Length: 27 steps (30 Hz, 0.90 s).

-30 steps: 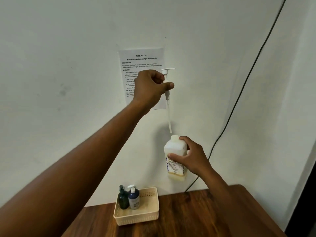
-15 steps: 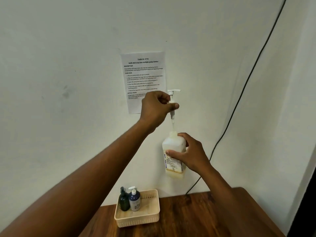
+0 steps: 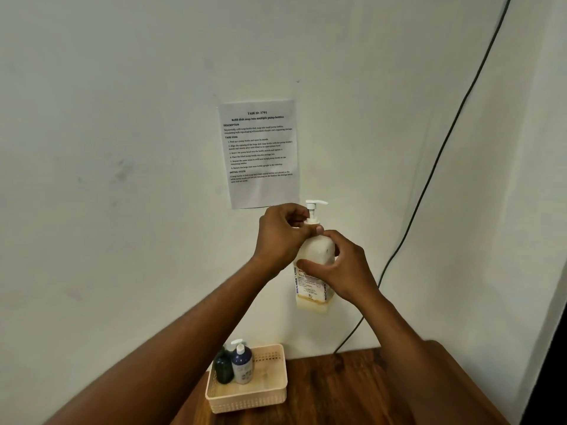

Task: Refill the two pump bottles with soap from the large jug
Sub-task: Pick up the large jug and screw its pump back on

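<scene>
Above table [image 3: 352,391], large jug [image 3: 314,265] held mid-air, body wrapped by right hand [image 3: 343,271]. Pump collar [image 3: 312,221] pinched by left hand [image 3: 280,237]. Little soap left: judged light, rigid, possibly slick; body grip advised. Two pump bottles [image 3: 236,363] stood in basket [image 3: 248,403].

So the pump head [image 3: 313,210] isn't hanging up in the air over the jug [image 3: 313,271] anymore. A second ago we see its long tube fully out above the open mouth; half a second ago it's partway in. Now it's sunk all the way, collar sitting on the neck, and our left hand [image 3: 280,234] has dropped with it, right next to the right hand [image 3: 340,268].
</scene>
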Each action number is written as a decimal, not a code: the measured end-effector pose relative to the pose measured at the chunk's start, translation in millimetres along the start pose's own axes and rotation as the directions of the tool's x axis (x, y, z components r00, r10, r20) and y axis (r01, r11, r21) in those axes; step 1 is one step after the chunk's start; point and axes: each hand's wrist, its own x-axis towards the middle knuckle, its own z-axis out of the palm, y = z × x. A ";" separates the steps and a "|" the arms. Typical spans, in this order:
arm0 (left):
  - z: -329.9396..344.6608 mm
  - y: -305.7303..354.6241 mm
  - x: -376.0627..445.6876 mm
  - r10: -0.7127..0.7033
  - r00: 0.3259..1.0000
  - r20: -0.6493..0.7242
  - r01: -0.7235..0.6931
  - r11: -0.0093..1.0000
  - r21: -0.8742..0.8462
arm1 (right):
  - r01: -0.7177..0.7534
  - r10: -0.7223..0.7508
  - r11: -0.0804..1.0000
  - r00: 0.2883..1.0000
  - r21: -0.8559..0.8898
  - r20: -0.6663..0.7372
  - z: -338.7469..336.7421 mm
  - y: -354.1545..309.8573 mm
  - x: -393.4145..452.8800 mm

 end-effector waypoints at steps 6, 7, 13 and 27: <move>1.1 -3.3 -2.7 0.010 1.000 -0.020 -0.010 1.000 -0.006 | 0.003 -0.003 1.000 1.000 -0.013 -0.013 0.4 -2.1 -1.2; 1.7 -4.4 -2.9 0.005 1.000 -0.025 -0.006 1.000 -0.012 | 0.007 -0.007 1.000 1.000 -0.012 -0.016 1.0 -2.0 -1.7; -0.5 -10.5 -0.8 -0.080 0.994 0.074 0.090 0.986 -0.140 | 0.011 -0.011 1.000 1.000 -0.017 -0.028 1.6 -1.1 -4.8; -4.5 -1.2 10.7 -0.040 0.993 0.116 0.058 0.986 -0.156 | 0.017 -0.017 1.000 1.000 -0.025 -0.025 -0.4 -10.2 6.1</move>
